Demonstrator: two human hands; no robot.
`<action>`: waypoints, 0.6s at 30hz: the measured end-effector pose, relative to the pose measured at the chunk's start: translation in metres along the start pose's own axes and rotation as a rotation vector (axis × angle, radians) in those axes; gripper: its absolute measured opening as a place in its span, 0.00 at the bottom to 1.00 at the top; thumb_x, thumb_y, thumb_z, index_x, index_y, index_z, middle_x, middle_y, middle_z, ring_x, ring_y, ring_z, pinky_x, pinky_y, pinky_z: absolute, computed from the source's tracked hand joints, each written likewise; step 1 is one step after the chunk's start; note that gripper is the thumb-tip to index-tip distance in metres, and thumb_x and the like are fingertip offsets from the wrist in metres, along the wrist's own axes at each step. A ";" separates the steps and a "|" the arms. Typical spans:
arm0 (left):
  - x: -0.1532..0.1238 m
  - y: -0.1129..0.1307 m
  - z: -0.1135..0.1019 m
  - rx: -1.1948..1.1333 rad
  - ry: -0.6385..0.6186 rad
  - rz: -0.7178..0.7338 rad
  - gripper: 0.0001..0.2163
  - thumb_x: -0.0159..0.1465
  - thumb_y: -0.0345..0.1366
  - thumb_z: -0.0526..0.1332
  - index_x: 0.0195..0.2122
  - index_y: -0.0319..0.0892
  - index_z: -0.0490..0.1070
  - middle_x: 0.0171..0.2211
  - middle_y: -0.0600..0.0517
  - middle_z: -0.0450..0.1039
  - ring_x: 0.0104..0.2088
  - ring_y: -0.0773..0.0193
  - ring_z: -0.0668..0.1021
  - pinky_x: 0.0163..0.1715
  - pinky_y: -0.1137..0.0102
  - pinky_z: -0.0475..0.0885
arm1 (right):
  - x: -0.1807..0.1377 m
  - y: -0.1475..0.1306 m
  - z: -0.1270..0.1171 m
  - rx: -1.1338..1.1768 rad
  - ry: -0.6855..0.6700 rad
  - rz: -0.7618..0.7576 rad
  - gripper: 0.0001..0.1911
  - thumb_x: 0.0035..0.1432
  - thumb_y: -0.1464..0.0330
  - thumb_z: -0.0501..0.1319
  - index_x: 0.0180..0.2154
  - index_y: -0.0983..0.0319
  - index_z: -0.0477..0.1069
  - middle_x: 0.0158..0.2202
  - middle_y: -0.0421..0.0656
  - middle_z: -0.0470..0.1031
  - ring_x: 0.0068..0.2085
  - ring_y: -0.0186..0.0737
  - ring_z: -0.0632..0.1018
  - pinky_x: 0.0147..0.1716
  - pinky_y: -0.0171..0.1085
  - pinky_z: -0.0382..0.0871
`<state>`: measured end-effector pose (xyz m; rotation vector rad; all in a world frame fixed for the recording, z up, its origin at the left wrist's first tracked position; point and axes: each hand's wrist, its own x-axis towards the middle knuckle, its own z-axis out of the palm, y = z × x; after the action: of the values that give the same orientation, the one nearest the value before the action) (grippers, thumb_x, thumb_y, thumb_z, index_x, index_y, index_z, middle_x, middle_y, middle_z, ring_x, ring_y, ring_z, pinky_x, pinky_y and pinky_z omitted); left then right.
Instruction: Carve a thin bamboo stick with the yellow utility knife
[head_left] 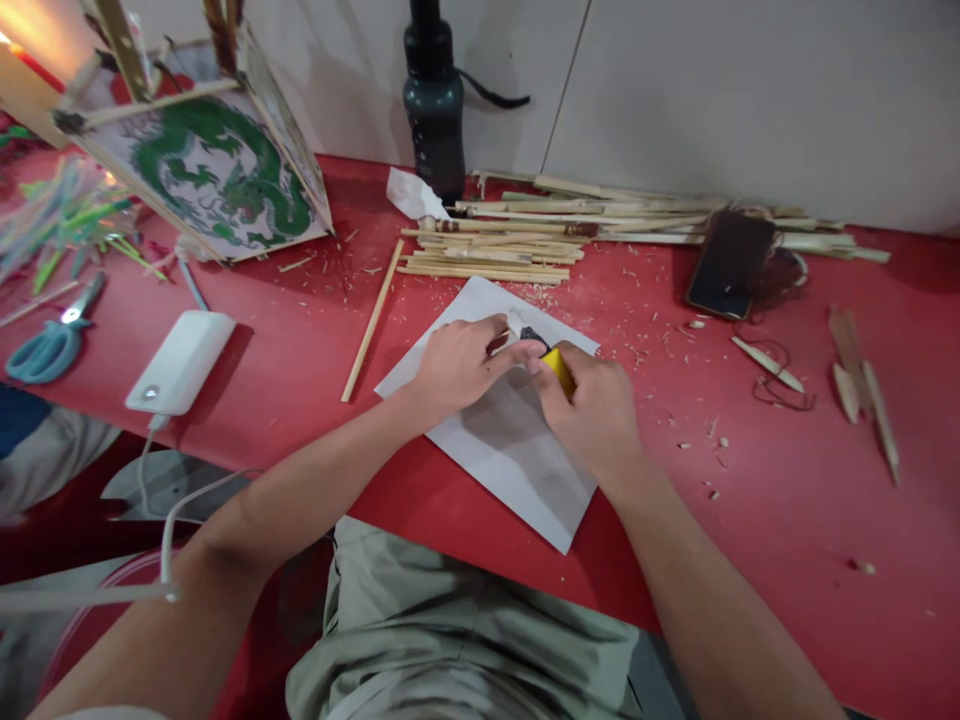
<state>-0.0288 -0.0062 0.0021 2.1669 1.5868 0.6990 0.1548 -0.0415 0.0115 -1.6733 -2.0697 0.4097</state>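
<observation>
Both of my hands meet above a sheet of white paper on the red table. My right hand is wrapped around a utility knife with a yellow and black handle; its blade end points up and to the left. The fingers of my left hand are curled closed, with the thumb stretched against the black front part of the knife. A thin pale stick shows in part between the left thumb and forefinger; the fingers hide most of it.
Several bamboo sticks lie behind the paper, near a dark bottle. One stick lies left. A phone and carved pieces are right. A dragon lantern, power bank and scissors stand left. Shavings are scattered.
</observation>
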 end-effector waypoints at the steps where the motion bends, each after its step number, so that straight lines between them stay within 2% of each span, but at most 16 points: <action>1: 0.000 -0.001 0.000 0.007 -0.004 0.009 0.31 0.66 0.68 0.47 0.30 0.43 0.70 0.21 0.51 0.69 0.23 0.63 0.69 0.26 0.67 0.54 | 0.000 0.001 0.000 0.042 -0.019 -0.012 0.24 0.69 0.47 0.50 0.29 0.58 0.63 0.21 0.40 0.65 0.23 0.36 0.62 0.26 0.38 0.48; 10: -0.002 -0.003 -0.003 0.001 0.025 0.114 0.31 0.67 0.68 0.45 0.41 0.43 0.70 0.23 0.53 0.69 0.25 0.63 0.73 0.27 0.68 0.57 | 0.000 0.001 -0.003 0.182 -0.088 -0.016 0.26 0.68 0.45 0.50 0.26 0.57 0.57 0.21 0.39 0.65 0.23 0.35 0.62 0.26 0.39 0.49; 14: -0.002 -0.001 -0.003 -0.048 0.022 0.109 0.31 0.67 0.68 0.46 0.37 0.43 0.69 0.22 0.53 0.68 0.24 0.64 0.72 0.27 0.68 0.57 | 0.000 0.002 -0.002 0.148 -0.072 -0.011 0.25 0.67 0.46 0.52 0.27 0.57 0.59 0.20 0.38 0.64 0.22 0.35 0.61 0.26 0.39 0.49; 18: -0.002 0.001 -0.003 -0.075 0.024 0.072 0.30 0.67 0.67 0.48 0.32 0.43 0.68 0.22 0.53 0.69 0.24 0.66 0.69 0.27 0.68 0.57 | 0.000 0.004 0.000 0.017 -0.012 -0.009 0.22 0.67 0.48 0.53 0.29 0.57 0.62 0.21 0.40 0.64 0.24 0.38 0.62 0.27 0.39 0.47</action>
<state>-0.0305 -0.0080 0.0046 2.1780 1.4770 0.7966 0.1583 -0.0402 0.0098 -1.6550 -2.0766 0.4342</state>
